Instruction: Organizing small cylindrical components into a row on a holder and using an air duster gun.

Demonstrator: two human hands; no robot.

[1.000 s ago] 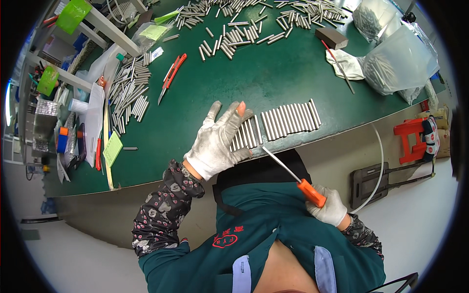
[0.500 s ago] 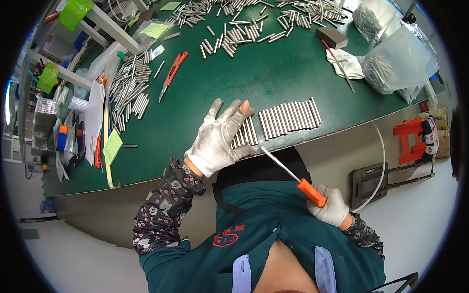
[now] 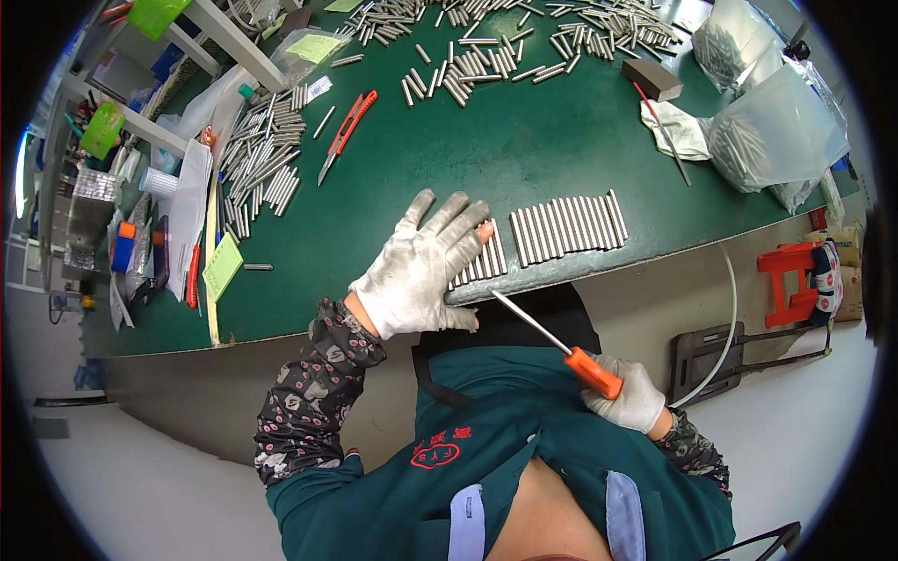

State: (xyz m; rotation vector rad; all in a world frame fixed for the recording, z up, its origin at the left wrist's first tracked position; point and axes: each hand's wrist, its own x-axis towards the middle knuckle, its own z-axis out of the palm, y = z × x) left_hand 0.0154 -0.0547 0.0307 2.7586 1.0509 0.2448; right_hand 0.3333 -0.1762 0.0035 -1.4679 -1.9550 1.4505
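Note:
My left hand [image 3: 419, 271], in a worn white glove, lies flat with fingers spread on a short row of metal rods [image 3: 485, 264] at the near edge of the green table [image 3: 468, 168]. To the right of it lies a longer neat row of metal rods [image 3: 568, 225], apart from my hand. My right hand [image 3: 631, 397], also gloved, is below the table edge near my chest and grips the orange handle of a screwdriver [image 3: 566, 348]. Its thin shaft points up-left, with the tip close to the table edge under the short row.
Loose metal rods lie in heaps at the back [image 3: 486, 47] and at the left [image 3: 262, 159]. An orange box cutter [image 3: 346, 126], a grey block [image 3: 653, 80], a cloth [image 3: 678, 126] and clear bags of rods [image 3: 767, 122] are on the table. A red stool [image 3: 790, 276] stands on the floor.
My left hand has slid slightly toward the table's near edge over the short row of rods. The screwdriver tip has come a little closer to the edge. The view shifted slightly.

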